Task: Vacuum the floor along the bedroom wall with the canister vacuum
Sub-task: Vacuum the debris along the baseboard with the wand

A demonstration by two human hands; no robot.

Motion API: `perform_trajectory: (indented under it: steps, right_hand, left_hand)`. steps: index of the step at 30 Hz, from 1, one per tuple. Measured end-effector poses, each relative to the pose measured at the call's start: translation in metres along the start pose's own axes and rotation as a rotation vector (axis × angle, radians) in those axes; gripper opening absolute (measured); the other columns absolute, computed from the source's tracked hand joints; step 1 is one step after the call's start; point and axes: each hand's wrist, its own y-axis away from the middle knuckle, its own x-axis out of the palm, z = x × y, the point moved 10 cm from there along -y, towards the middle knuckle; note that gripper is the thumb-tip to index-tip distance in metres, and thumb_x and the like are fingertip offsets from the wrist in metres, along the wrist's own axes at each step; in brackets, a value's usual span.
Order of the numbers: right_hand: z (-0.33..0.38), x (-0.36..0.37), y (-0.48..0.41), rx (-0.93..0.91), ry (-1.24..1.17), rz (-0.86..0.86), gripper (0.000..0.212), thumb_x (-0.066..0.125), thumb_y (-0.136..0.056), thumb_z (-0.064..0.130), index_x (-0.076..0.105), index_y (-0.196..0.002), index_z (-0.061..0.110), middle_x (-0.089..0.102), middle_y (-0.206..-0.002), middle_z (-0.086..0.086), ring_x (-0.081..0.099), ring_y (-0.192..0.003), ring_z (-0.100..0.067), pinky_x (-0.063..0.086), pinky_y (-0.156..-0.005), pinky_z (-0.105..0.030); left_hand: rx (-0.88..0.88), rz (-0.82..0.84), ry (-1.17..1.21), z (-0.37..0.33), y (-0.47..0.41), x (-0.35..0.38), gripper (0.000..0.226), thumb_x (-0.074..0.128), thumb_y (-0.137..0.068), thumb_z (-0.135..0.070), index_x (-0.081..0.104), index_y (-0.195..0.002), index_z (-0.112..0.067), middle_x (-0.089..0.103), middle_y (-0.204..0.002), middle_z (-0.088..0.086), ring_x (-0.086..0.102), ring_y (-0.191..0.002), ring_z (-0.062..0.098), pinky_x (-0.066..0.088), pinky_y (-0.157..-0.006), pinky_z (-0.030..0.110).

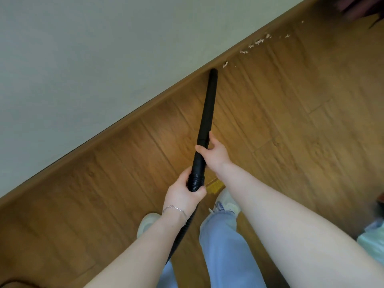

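Observation:
A black vacuum wand (208,104) slants away from me, its tip touching the wooden floor (280,125) right at the brown baseboard (128,119). My right hand (214,152) grips the wand partway down. Lower on the tube, my left hand (185,192) wraps the ribbed black hose (195,179), which runs back between my legs. Small white scraps of debris (257,43) lie along the baseboard, beyond the tip to the upper right. The canister itself is out of view.
A pale wall (93,48) fills the upper left. My white shoes (227,202) and jeans stand below the hands. A dark object (361,9) sits at the top right corner, and light bags (374,238) lie at the right edge.

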Motion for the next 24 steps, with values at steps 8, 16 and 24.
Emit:
perform_trajectory:
  steps: [8,16,24]
  right_hand:
    - [0.02,-0.041,-0.025,0.026,-0.09,-0.003,0.076,0.061,-0.091,0.02,0.015,-0.15,0.031,0.053,-0.135,-0.011,0.062,-0.108,-0.027,0.055,-0.088,-0.04]
    - [0.029,-0.067,-0.043,0.037,-0.153,-0.006,0.078,0.061,-0.091,0.017,0.014,-0.151,0.032,0.054,-0.134,-0.01,0.063,-0.105,-0.027,0.056,-0.081,-0.039]
    - [0.028,-0.09,-0.042,0.039,-0.145,0.048,0.077,0.061,-0.091,0.017,0.014,-0.151,0.032,0.05,-0.138,-0.01,0.061,-0.107,-0.027,0.056,-0.085,-0.041]
  left_hand:
    - [0.01,0.01,-0.04,-0.041,-0.03,0.018,0.059,0.063,-0.083,-0.025,0.04,-0.136,-0.036,0.053,-0.086,-0.025,0.059,-0.074,0.001,0.05,-0.064,0.017]
    - [0.001,0.015,-0.098,-0.068,-0.051,0.033,0.058,0.064,-0.082,-0.023,0.042,-0.135,-0.033,0.058,-0.084,-0.016,0.062,-0.072,0.011,0.055,-0.066,0.027]
    - [-0.042,-0.005,-0.07,-0.078,-0.045,0.058,0.06,0.065,-0.08,-0.024,0.042,-0.134,-0.034,0.061,-0.088,-0.012,0.065,-0.076,0.014,0.056,-0.072,0.031]
